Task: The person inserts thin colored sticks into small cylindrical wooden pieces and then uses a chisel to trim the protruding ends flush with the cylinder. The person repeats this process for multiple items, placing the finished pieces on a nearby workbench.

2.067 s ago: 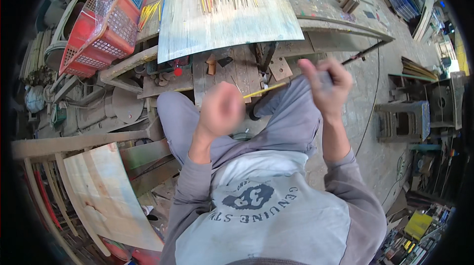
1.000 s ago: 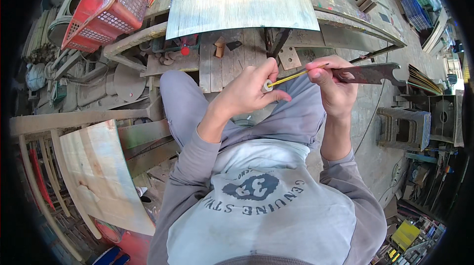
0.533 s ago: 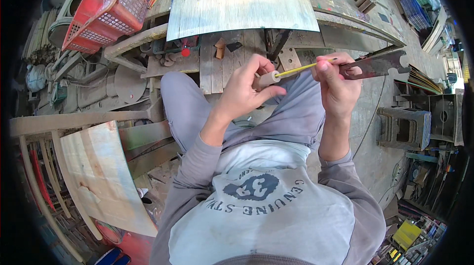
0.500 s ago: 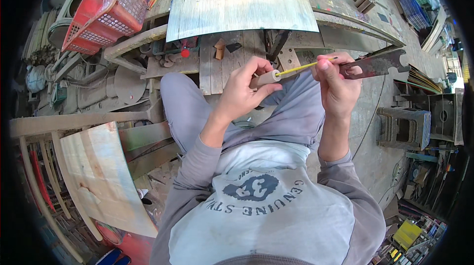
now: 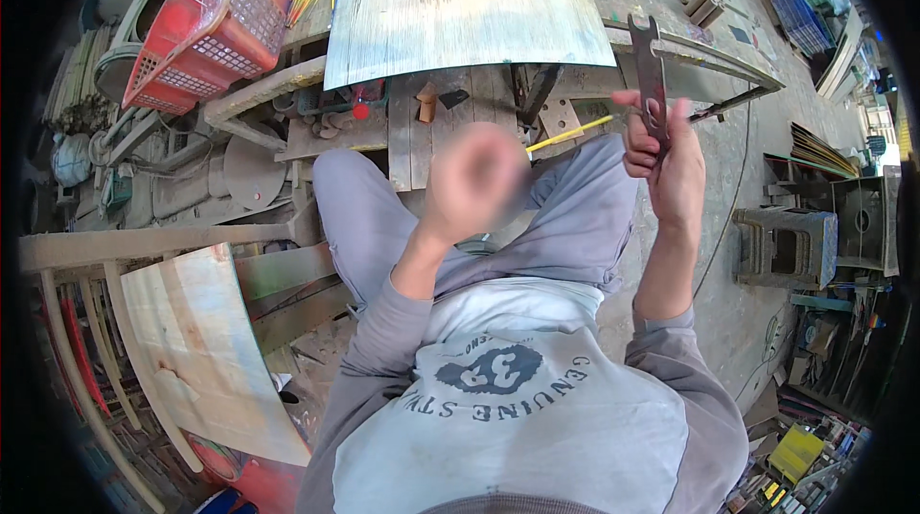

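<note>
Though partly hidden, slim yellow rod point(image 5: 570, 135) in closed left hand point(image 5: 479, 174), dark fork-ended wrench point(image 5: 651, 83) in curled right hand point(image 5: 678, 174)

A pale grey-blue shirt point(image 5: 537, 461) fills the lower middle of the frame, its front bearing a dark, rounded printed patch point(image 5: 489, 370) with dark lettering point(image 5: 565, 389) curving around it. The sleeves point(image 5: 671, 361) are a darker, brownish grey (they join the pale front along visible seams), long and loosely creased, with cuffs ending above the wrists. Along the bottom edge of the frame runs a grey-brown neckband point(image 5: 508, 502). The shirt's whitish hem point(image 5: 508, 308) bunches at the centre, over soft purplish-grey trousers point(image 5: 369, 212) with wrinkled legs. The left hand point(image 5: 476, 174), blurred, and the right hand point(image 5: 677, 174) are bare
</note>
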A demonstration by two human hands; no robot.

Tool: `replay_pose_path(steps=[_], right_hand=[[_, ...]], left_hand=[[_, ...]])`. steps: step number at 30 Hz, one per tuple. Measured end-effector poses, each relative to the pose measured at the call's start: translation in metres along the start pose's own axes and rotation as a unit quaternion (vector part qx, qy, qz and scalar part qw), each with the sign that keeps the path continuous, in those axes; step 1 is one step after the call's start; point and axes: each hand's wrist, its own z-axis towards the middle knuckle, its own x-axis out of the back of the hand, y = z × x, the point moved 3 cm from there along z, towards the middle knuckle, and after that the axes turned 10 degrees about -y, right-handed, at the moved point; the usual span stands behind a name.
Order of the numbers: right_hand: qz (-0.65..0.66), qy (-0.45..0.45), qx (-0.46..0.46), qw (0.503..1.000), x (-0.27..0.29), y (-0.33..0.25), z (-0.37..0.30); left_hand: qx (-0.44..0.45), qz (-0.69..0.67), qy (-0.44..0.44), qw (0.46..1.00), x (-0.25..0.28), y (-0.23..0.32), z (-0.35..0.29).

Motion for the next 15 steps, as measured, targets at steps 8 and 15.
replay_pose_path(steps=[8, 15], right_hand=[[-0.117, 0.085, 0.208, 0.967, 0.013, -0.007, -0.016], [0.106, -0.016, 0.297, 0.949, 0.010, 0.001, -0.021]], left_hand=[[0.006, 0.016, 0.014, 1.000, 0.009, -0.002, 0.002], [0.021, 0.001, -0.009, 1.000, 0.011, 0.007, 0.003]])
